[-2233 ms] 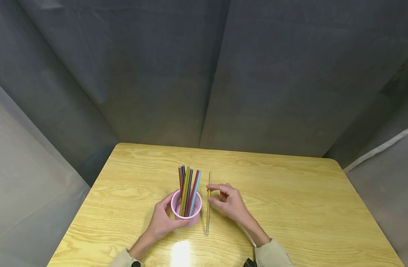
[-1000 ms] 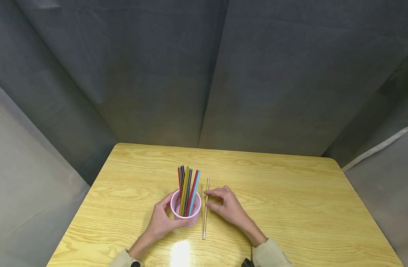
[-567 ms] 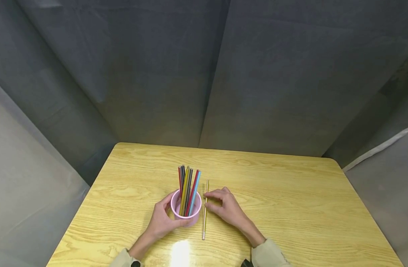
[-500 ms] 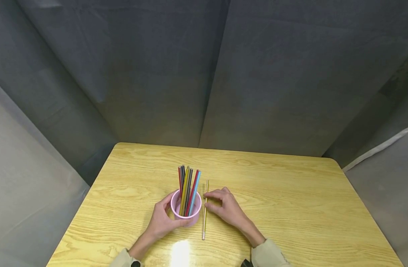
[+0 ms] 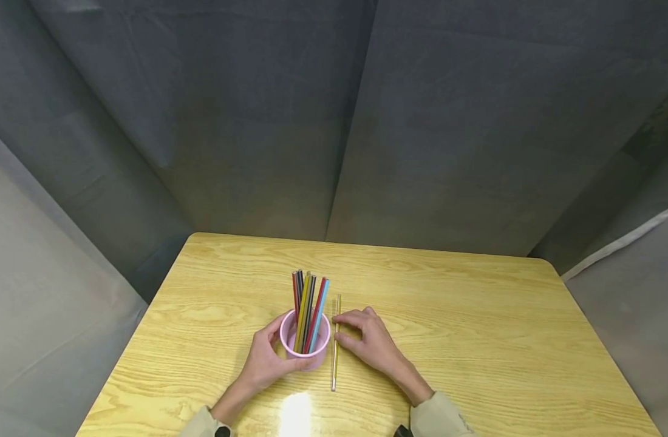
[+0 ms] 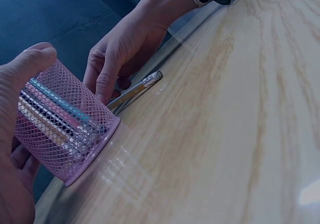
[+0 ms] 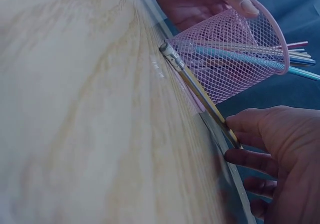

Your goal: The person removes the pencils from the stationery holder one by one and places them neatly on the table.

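A pink mesh pencil cup stands upright on the table, with my left hand curled round its left side. Several pencils, red, black, yellow and light blue, stick up out of it. Just to the cup's right is a single yellow pencil, its eraser end toward me, low over or on the tabletop. My right hand pinches that pencil between thumb and fingers near its middle. The pink-edged eraser end shows clearly in the right wrist view, beside the mesh seen in the left wrist view.
The wooden table has a light grain and rounded far corners. Dark grey cloth hangs behind it, and paler cloth hangs at the left. A bright reflection lies near the front edge.
Over the two seconds, my right hand and the pencil have shifted left toward the cup and slightly toward me. In the last half second they barely move. My left hand and the cup stay put.
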Demonstrator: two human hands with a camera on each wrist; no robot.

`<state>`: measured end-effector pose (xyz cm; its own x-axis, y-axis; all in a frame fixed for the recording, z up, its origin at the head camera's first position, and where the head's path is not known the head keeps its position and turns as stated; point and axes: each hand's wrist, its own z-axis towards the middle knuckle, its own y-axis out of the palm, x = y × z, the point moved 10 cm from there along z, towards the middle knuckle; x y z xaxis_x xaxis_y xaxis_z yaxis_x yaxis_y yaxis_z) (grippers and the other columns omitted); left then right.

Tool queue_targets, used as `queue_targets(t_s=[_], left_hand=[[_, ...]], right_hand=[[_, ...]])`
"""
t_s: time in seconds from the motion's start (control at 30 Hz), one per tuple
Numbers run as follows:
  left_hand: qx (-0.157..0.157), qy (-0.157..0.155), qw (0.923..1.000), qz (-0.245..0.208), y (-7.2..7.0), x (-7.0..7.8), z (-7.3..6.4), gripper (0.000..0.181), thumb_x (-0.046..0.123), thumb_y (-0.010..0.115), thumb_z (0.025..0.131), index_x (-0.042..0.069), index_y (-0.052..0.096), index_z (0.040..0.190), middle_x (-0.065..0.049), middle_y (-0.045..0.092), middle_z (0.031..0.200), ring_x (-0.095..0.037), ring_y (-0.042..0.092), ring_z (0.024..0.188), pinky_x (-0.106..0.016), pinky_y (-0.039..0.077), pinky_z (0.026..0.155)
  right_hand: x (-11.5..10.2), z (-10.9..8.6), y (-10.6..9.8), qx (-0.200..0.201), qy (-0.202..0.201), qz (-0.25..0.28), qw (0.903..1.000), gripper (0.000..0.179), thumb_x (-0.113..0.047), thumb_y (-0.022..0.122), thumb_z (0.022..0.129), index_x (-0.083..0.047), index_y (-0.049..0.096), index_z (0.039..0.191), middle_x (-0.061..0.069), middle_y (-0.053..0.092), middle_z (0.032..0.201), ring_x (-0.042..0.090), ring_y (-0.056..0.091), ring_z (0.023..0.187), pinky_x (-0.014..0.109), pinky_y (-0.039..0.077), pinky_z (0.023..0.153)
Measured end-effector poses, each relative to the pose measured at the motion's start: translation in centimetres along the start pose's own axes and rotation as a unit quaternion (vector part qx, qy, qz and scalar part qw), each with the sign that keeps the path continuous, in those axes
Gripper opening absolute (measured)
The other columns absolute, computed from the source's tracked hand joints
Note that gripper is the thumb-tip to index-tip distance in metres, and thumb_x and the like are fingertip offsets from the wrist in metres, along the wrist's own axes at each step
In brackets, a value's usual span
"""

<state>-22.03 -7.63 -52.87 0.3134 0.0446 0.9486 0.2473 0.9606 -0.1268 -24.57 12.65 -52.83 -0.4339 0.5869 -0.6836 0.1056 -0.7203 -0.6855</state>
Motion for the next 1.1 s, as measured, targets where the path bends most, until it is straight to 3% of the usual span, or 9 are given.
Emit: queue_targets(t_s=[1.1], left_hand=[[0.004,-0.011,0.9999,0.004,-0.05,-0.02,-0.02,0.092,0.005,0.097,0.069,0.009,0.054,0.15,-0.007,0.061,0.147,-0.034,0.056,0.135,-0.037,0.044,0.118]], right_hand=[[-0.1,-0.08,0.02,0.002,-0.001,-0.032,0.9995,0.033,-0.022,0.083,0.088,-0.012,0.078,0.119,0.006,0.069,0.128,0.015,0.047,0.1,0.03,0.042,0.081]])
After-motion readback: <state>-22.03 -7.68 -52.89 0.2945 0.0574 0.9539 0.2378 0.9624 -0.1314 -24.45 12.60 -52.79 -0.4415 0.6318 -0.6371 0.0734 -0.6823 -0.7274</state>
